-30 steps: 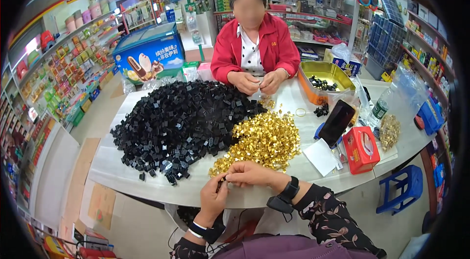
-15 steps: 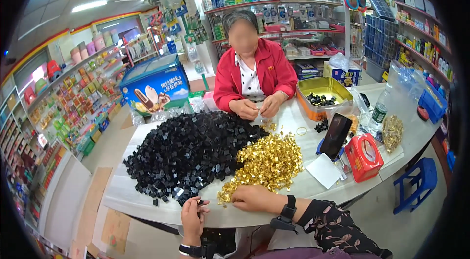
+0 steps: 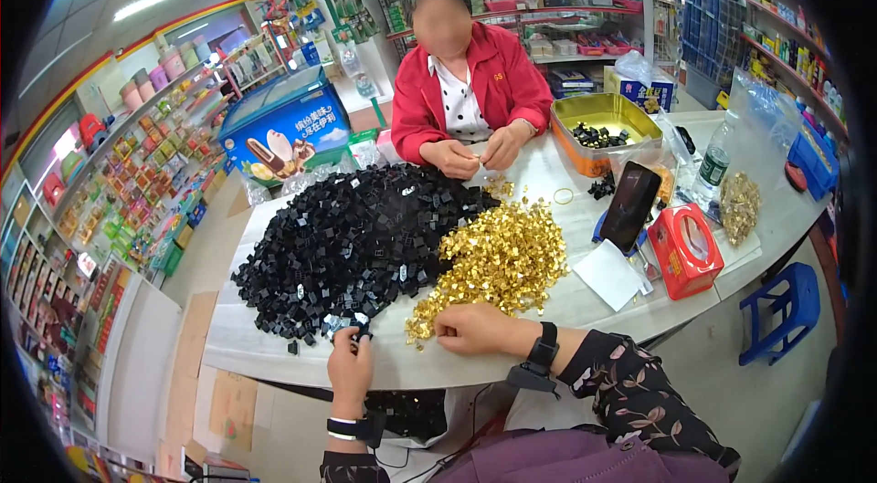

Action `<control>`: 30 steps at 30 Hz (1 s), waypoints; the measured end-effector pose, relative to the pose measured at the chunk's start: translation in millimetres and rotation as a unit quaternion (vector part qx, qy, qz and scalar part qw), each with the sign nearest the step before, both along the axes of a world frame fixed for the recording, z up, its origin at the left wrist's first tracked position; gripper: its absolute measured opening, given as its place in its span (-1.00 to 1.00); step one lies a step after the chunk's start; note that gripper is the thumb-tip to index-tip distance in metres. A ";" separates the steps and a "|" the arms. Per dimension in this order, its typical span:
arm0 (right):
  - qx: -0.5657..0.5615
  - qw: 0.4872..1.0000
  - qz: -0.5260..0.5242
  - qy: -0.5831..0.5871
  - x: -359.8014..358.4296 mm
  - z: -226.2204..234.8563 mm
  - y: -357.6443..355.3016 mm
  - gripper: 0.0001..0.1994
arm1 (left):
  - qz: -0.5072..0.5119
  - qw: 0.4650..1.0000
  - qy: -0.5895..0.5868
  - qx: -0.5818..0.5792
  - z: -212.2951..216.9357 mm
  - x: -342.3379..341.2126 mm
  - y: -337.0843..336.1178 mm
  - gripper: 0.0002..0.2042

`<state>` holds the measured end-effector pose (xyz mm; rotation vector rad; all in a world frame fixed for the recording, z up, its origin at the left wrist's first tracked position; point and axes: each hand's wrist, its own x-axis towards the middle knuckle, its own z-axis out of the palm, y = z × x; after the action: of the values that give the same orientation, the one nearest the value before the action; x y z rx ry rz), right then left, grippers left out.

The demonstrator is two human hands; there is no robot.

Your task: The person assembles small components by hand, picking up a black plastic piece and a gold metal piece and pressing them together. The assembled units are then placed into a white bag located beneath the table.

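A big heap of small black plastic pieces (image 3: 352, 241) covers the left half of the white table (image 3: 585, 300), and a heap of small shiny gold pieces (image 3: 498, 255) lies beside it to the right. My left hand (image 3: 350, 364) rests at the near edge of the black heap, its fingertips closed on a black piece. My right hand (image 3: 470, 330) lies on the table at the near edge of the gold heap, fingers curled, pinching at a gold piece. Across the table a person in a red jacket (image 3: 466, 90) works with both hands together.
A yellow tin (image 3: 603, 118) with black pieces stands at the far right, with a black phone (image 3: 630, 204), a red box (image 3: 683, 250), a white paper (image 3: 607, 275), a plastic bottle (image 3: 713, 163) and a bag of gold pieces (image 3: 740, 204). A blue stool (image 3: 786, 309) stands right of the table. Shop shelves surround it.
My view has tilted and moved closer. My left hand has come up from below the table edge to the black heap; my right hand stays at the gold heap.
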<state>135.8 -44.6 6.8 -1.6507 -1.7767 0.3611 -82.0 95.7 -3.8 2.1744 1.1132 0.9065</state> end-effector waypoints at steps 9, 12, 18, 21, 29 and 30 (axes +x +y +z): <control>0.081 0.994 0.007 0.068 2.0 -12.1 6.0 -0.85 | -0.021 0.980 0.178 0.092 13.7 1.4 -6.9 -0.75; 0.162 0.984 0.010 0.073 7.7 -20.4 12.0 -0.87 | -0.035 0.977 0.185 0.102 10.1 7.6 -1.0 -0.74; 0.053 0.973 -0.020 0.222 8.9 6.2 6.5 -0.85 | -0.045 0.981 0.176 0.072 16.1 11.4 -4.7 -0.71; -0.023 0.951 -0.035 0.308 10.5 1.0 9.1 -0.82 | -0.032 0.991 0.110 0.062 6.5 10.2 -2.9 -0.70; -0.053 0.904 -0.002 0.425 9.5 -3.2 12.9 -0.78 | -0.033 0.973 0.202 0.107 7.5 14.0 -0.2 -0.75; -0.052 0.905 -0.004 0.422 9.4 -2.6 11.6 -0.78 | -0.035 0.973 0.199 0.108 6.5 14.4 -1.0 -0.75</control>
<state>145.2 -33.0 4.2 -1.2607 -1.0957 1.0067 -67.6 94.7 2.7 2.6384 1.1510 0.5972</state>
